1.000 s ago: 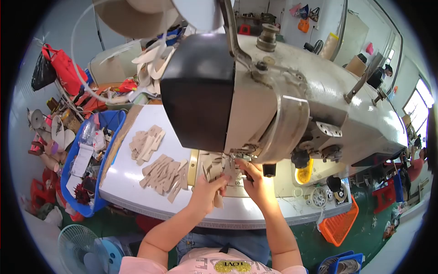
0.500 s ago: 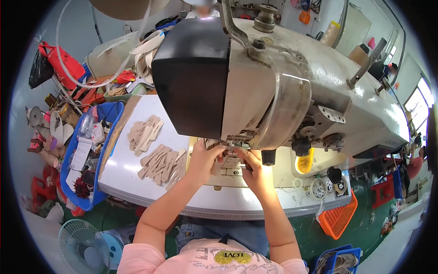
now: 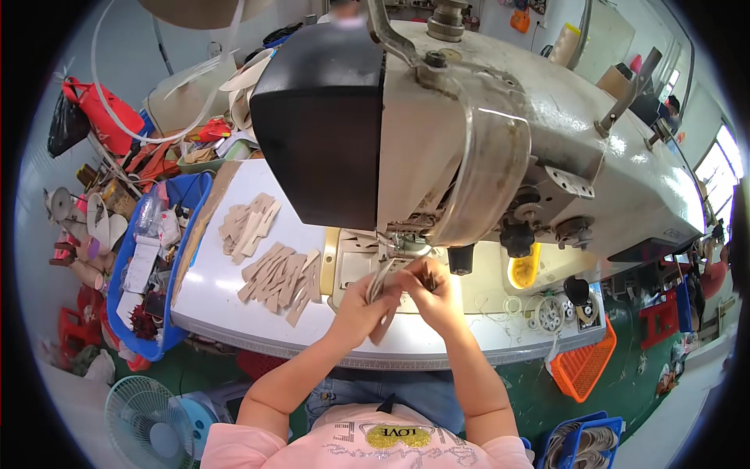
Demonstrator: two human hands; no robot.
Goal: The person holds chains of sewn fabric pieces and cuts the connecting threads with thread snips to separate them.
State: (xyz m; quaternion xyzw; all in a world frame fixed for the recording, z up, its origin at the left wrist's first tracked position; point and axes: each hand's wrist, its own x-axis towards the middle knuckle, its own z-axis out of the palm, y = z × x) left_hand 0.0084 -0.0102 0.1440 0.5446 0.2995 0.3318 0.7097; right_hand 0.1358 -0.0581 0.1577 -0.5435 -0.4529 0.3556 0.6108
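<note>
In front of the sewing machine's needle area (image 3: pixel 406 244), my two hands are close together. My left hand (image 3: pixel 358 311) is closed around a few thin beige strips (image 3: pixel 380 328), which hang down past its fingers. My right hand (image 3: pixel 439 301) is closed too, its fingertips meeting the left fingers at the strips. A small dark object (image 3: pixel 428 279) shows among the right fingers; its kind is not clear. Left of my hands lie two piles of flat beige pieces, a nearer pile (image 3: pixel 280 277) and a farther pile (image 3: pixel 248 223).
The machine head (image 3: pixel 320 125) overhangs the white table (image 3: pixel 211 301). A blue bin (image 3: pixel 125 313) of odds and ends stands at the left. Bobbins (image 3: pixel 549 314) and loose thread lie at the right, by a yellow tray (image 3: pixel 525 270). Below are a fan (image 3: pixel 148 422) and an orange basket (image 3: pixel 582 367).
Both hands have come back from under the needle area toward my body. The beige strips now show in my left hand, away from the machine. The piles stay put.
</note>
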